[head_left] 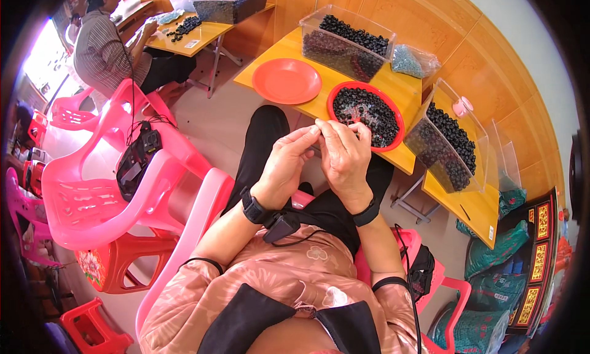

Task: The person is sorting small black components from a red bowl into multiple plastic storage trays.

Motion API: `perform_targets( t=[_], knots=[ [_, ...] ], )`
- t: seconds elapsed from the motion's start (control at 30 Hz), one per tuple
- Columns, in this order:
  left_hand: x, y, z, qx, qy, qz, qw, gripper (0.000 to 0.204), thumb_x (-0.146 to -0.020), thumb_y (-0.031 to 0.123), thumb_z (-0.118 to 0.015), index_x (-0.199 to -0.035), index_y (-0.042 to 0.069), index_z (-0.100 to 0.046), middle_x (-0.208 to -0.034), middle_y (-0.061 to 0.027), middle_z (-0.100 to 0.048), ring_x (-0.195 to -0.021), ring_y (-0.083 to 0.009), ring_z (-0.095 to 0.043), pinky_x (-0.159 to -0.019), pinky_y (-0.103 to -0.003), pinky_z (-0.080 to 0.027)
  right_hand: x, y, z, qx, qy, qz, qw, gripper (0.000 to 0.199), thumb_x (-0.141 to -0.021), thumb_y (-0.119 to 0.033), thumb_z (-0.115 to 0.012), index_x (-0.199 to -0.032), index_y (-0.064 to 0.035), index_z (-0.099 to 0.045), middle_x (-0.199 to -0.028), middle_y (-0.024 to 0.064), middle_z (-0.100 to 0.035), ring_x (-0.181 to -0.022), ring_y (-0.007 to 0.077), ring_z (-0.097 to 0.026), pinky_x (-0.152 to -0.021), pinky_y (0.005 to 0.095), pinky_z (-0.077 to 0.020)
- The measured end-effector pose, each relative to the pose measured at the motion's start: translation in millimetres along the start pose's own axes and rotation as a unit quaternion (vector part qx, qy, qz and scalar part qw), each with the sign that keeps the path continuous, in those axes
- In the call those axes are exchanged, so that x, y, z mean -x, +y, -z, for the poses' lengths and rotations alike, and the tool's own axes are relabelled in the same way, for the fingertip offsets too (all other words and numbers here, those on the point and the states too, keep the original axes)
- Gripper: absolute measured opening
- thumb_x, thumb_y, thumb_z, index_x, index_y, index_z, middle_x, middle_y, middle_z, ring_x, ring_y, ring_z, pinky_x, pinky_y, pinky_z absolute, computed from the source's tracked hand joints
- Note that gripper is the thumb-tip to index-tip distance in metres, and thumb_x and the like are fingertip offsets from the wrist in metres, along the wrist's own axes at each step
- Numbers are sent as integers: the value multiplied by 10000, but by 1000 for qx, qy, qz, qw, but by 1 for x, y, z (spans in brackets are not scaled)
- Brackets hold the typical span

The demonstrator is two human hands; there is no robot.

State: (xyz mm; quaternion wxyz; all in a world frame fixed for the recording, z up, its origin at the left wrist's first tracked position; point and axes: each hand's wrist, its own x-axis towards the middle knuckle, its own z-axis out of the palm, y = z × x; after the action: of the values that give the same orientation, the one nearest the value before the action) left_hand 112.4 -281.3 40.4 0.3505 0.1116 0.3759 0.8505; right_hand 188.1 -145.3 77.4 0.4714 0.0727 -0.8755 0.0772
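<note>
My left hand (287,160) and my right hand (345,163) meet at the fingertips above my lap, just short of the table edge. Both are closed in a pinch. Whatever sits between the fingers is hidden or too small to make out. Right behind my right hand is a red bowl (399,111) holding small black round parts (373,111) and some clear or whitish bits. A flat orange-red plate (287,81) lies to the left of the bowl on the yellow table (270,54).
Clear bins of black parts stand at the back (341,59) and right (452,148). A bag of pale blue-green pieces (410,60) leans by the back bin. Pink chairs (92,197) crowd the left. Another person (107,53) works at a far table. Green sacks (498,252) lie right.
</note>
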Motion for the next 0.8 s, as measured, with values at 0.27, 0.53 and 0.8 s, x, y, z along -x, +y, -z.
perform_targets(
  t=[0.27,0.53,0.8],
  knots=[
    [0,5,-8,13,-34,-13,999,215,-1125,237,-704,-1262,93,-786,-1129,46,-776,-1005,-35,-663,-879,-233,-487,-4,5,9,-42,13,-50,998,366,-929,-118,-830,-1286,-61,-777,-1122,56,-789,-979,223,-738,-898,415,-482],
    [4,10,-24,-12,-30,-19,999,157,-1138,227,-683,-1227,123,-759,-1123,56,-752,-1023,-51,-677,-873,-239,-516,-15,12,27,-39,9,-22,999,310,-977,-171,-791,-1263,-61,-741,-1133,77,-754,-1016,253,-715,-913,430,-474],
    [27,17,-38,-53,-42,-30,997,121,-1121,205,-685,-1065,122,-753,-991,62,-725,-910,-36,-644,-835,-228,-500,-21,6,59,23,-103,26,994,210,-989,-272,-746,-982,-94,-636,-932,82,-609,-907,276,-635,-833,431,-441]
  ],
)
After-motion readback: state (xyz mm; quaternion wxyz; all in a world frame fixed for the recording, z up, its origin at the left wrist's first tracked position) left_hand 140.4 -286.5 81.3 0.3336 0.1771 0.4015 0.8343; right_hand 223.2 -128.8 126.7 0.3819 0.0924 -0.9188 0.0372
